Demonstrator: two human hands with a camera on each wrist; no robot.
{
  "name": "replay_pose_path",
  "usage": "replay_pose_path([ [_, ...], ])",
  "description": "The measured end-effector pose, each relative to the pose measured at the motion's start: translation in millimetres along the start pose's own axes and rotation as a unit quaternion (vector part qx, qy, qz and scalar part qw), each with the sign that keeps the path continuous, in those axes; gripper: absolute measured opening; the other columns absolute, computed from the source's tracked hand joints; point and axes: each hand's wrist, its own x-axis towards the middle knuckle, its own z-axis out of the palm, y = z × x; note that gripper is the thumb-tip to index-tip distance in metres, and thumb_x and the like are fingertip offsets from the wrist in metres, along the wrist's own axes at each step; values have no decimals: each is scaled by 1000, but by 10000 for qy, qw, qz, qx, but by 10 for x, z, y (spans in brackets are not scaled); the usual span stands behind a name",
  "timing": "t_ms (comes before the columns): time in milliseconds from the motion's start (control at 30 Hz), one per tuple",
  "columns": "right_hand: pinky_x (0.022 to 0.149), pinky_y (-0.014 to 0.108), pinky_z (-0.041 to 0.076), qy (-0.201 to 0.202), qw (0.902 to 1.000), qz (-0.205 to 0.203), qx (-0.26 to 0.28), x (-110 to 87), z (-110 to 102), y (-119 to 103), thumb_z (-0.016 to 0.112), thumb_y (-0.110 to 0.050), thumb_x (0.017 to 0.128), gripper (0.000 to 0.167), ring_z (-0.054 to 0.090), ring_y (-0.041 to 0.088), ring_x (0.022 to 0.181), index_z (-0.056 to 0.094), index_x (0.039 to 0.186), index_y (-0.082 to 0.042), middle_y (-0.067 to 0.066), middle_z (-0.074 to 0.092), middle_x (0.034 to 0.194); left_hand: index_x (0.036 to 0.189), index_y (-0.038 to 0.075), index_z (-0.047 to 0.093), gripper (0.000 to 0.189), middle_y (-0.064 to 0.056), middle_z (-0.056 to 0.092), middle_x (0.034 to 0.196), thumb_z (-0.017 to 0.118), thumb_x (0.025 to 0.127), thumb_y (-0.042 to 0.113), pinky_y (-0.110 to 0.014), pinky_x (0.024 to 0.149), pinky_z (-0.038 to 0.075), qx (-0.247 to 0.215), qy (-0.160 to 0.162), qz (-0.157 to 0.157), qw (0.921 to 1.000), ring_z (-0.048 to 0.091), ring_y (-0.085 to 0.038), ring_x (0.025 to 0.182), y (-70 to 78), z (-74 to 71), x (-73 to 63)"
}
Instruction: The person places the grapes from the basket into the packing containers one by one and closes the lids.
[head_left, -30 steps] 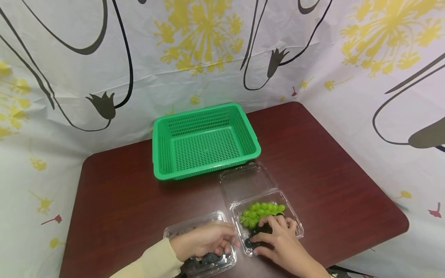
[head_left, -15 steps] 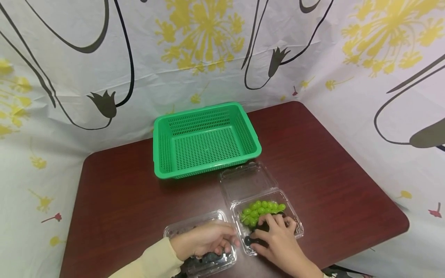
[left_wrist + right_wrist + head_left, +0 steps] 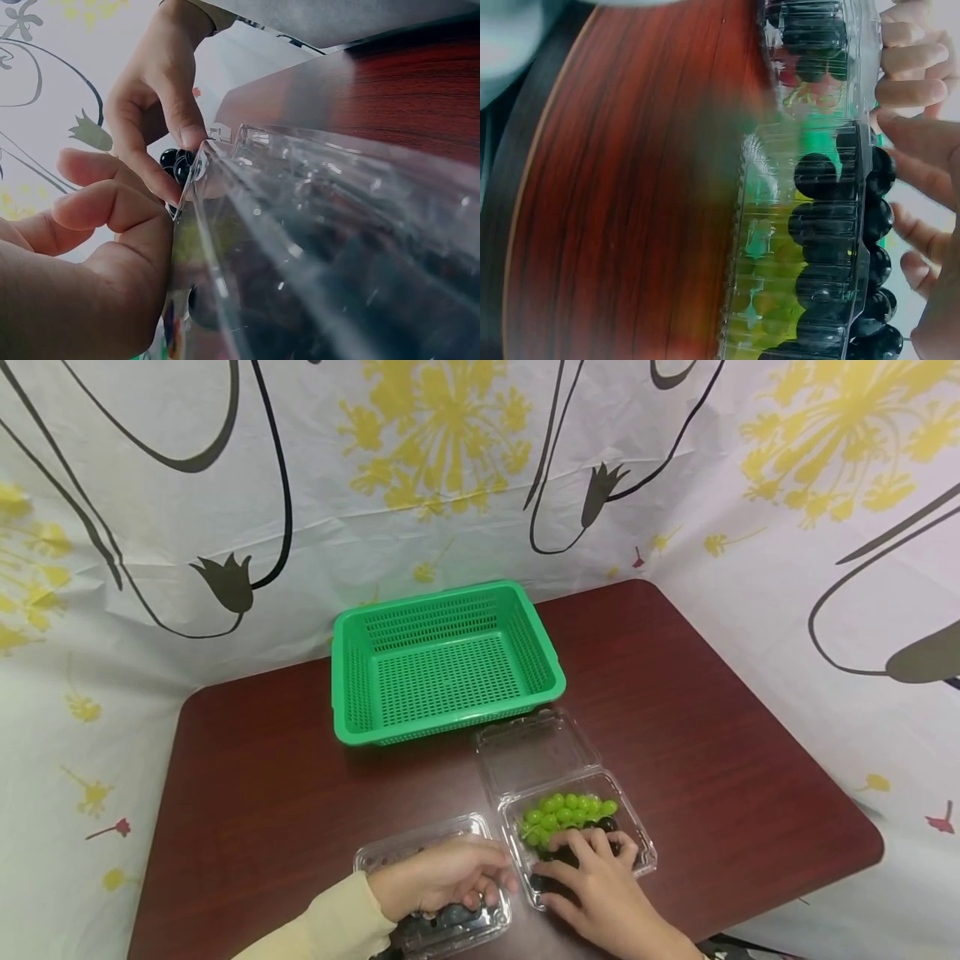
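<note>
In the head view my right hand (image 3: pixel 600 881) reaches into an open clear plastic clamshell (image 3: pixel 641 839), thumb and fingers curled round a bunch of black grapes (image 3: pixel 607 824). Green grapes (image 3: pixel 558 814) lie in the same box, just beyond the black ones. Round black grapes (image 3: pixel 877 221) rise above the box's edge in the right wrist view, right by my fingers. My left hand (image 3: pixel 453 872) rests loosely curled over a second clear box (image 3: pixel 480 927), which has dark fruit inside; it grips nothing. The hand and sleeve hide much of that second box.
A green perforated basket (image 3: pixel 442 727) stands at the back of the dark red table (image 3: pixel 712 735). The clamshell's lid (image 3: pixel 536 752) lies folded back toward the basket. White patterned cloth (image 3: pixel 465 543) hangs round the table's back and sides.
My right hand has shifted slightly toward me on the black grapes, and more of them show past my fingertips. The left hand has stayed in place.
</note>
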Motion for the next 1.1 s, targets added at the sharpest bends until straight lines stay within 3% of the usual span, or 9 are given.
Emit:
replay_pose_path([
  [167,82,51,19,-49,9997,-176,162,-9,32,-38,79,-46,69,28,44,17,102,71,93,-35,-4,55,111,108,-3,55,24,2,61,79,48,97,17,-11,44,32,26,-33,38,10000,49,-3,55,-11,0,6],
  [433,82,48,19,322,9993,-128,165,-1,130,-55,79,-37,70,15,46,15,97,68,79,-36,-5,58,105,113,-6,53,28,3,60,78,46,98,16,-12,44,31,22,-54,12,10000,48,-3,56,-37,12,13],
  [733,84,49,19,202,9993,-273,163,-2,99,-11,80,-46,67,29,44,16,100,71,91,-32,-3,57,110,112,-5,54,27,3,60,78,46,98,16,-11,44,32,76,19,68,9999,48,-3,56,-39,26,7],
  [1000,83,48,18,427,9985,-3,356,-33,142,72,80,-35,70,18,42,16,101,75,86,-29,-3,60,110,135,-6,44,44,4,62,79,47,98,19,-11,44,32,86,136,23,9999,49,-3,56,-42,11,10],
  [1100,81,49,19,505,9984,-32,244,-35,182,102,79,-37,70,15,43,16,100,75,82,-30,-4,60,108,131,-7,47,41,4,61,78,47,98,18,-11,44,32,68,149,27,9999,49,-2,55,-34,11,14],
])
